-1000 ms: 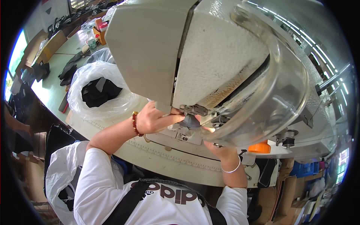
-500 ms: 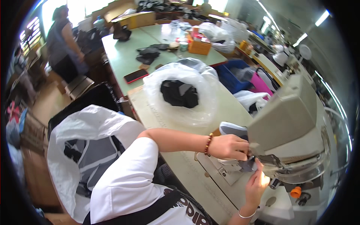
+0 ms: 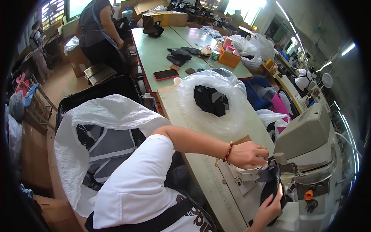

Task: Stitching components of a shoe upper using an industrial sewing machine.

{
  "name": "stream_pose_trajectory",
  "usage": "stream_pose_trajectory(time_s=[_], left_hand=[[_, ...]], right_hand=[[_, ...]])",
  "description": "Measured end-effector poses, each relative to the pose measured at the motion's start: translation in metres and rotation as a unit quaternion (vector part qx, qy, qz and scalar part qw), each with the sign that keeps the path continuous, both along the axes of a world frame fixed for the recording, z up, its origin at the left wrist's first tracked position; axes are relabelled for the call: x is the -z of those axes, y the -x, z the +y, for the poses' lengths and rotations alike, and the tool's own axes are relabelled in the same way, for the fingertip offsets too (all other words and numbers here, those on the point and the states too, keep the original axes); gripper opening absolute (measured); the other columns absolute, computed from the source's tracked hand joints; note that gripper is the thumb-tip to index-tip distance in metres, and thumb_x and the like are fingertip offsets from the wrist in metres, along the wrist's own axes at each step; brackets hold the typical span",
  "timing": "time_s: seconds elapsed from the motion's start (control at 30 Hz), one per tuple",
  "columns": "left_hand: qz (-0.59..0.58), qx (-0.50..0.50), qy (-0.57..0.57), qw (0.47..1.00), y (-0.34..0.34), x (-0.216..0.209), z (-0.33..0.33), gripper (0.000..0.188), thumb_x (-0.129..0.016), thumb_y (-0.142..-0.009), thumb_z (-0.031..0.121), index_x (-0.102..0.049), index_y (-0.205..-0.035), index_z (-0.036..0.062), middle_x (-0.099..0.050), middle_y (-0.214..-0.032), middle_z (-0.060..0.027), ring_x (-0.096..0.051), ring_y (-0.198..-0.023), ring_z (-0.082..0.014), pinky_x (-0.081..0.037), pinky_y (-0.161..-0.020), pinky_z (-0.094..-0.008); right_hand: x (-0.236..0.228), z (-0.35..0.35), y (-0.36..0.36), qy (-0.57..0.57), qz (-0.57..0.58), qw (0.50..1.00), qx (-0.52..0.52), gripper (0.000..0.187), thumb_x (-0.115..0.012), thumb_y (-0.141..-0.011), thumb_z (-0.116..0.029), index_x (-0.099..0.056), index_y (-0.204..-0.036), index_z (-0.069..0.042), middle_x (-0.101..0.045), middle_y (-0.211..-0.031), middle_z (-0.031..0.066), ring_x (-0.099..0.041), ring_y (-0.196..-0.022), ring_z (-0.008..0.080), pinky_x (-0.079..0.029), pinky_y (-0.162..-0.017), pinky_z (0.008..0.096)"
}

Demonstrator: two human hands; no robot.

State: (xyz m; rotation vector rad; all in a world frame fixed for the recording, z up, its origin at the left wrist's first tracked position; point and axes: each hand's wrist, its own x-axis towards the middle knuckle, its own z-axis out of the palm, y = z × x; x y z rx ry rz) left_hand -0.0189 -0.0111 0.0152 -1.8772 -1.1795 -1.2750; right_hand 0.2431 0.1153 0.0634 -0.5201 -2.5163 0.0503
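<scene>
A beige sewing machine (image 3: 305,133) stands at the right of the worktable. My left hand (image 3: 249,155), with a beaded bracelet at the wrist, is closed beside its needle area. The fingers are curled down, and what they pinch is hidden. From there a dark fabric piece (image 3: 273,183) with a greyish upper part hangs toward me over the machine bed. My right hand (image 3: 270,208) holds this piece by its lower right side, thumb on the near face and fingers along the edge. A metal machine plate (image 3: 241,179) lies just left of the piece.
Behind the machine bed, a clear plastic bag (image 3: 185,92) holds dark pieces. A white sack (image 3: 73,154) with grey pieces stands at my left. A phone (image 3: 166,74) and an orange box (image 3: 229,58) lie on the green table (image 3: 148,52). Another person (image 3: 98,33) stands far left.
My view has shifted, so the scene sits lower and farther right. My right hand has moved down from the needle area toward me, and more of the dark fabric piece now shows.
</scene>
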Motion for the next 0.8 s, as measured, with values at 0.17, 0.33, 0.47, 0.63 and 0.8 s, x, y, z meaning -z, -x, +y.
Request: stream_pose_trajectory(time_s=[0.17,0.33,0.47,0.63,0.8], left_hand=[[-0.034,0.037,0.074,0.996,-0.038,0.004,-0.024,0.018,-0.076,-0.088,0.013,-0.069,-0.104,0.008,-0.062,-0.101,-0.0089,-0.065,-0.092,-0.0298,-0.055,-0.072,-0.0405],[-0.053,0.132,0.046,0.989,-0.09,-0.003,-0.041,0.053,-0.08,-0.089,0.034,-0.059,-0.129,0.0077,-0.057,-0.118,-0.0152,-0.064,-0.101,-0.0357,-0.055,-0.076,-0.0452],[-0.06,0.15,0.024,0.987,-0.116,-0.016,-0.044,0.054,-0.081,-0.087,0.039,-0.063,-0.127,0.0066,-0.056,-0.121,-0.0187,-0.064,-0.104,-0.0376,-0.057,-0.079,-0.045],[-0.056,0.198,-0.013,0.979,-0.139,-0.039,-0.027,0.053,-0.083,-0.082,0.033,-0.062,-0.125,0.0095,-0.05,-0.12,-0.0177,-0.055,-0.111,-0.0394,-0.054,-0.082,-0.0469],[-0.04,0.218,-0.015,0.975,-0.157,-0.047,-0.017,0.053,-0.084,-0.08,0.033,-0.063,-0.122,0.0088,-0.051,-0.12,-0.0186,-0.058,-0.108,-0.0388,-0.056,-0.08,-0.0469]], right_hand=[[-0.027,-0.078,-0.037,-0.039,-0.056,0.995,-0.074,0.055,-0.062,-0.102,-0.016,-0.05,-0.156,-0.013,-0.073,-0.129,0.0156,-0.076,-0.089,0.0357,-0.058,-0.071,0.0441],[-0.046,-0.106,-0.071,0.002,-0.117,0.99,-0.083,0.051,-0.063,-0.103,-0.018,-0.053,-0.152,-0.007,-0.071,-0.131,0.0221,-0.075,-0.099,0.0382,-0.059,-0.076,0.0434],[-0.068,-0.107,-0.096,-0.029,-0.118,0.982,-0.143,0.049,-0.062,-0.105,-0.018,-0.054,-0.151,-0.002,-0.07,-0.129,0.0263,-0.074,-0.102,0.0412,-0.06,-0.079,0.0436],[-0.09,-0.103,-0.133,-0.105,-0.093,0.985,-0.097,0.044,-0.061,-0.107,-0.022,-0.06,-0.147,-0.004,-0.074,-0.12,0.0244,-0.074,-0.101,0.0411,-0.06,-0.079,0.0441],[-0.096,-0.088,-0.178,-0.13,-0.034,0.988,0.079,0.033,-0.064,-0.104,-0.025,-0.072,-0.132,-0.009,-0.076,-0.113,0.0229,-0.074,-0.092,0.0402,-0.057,-0.084,0.0461]])
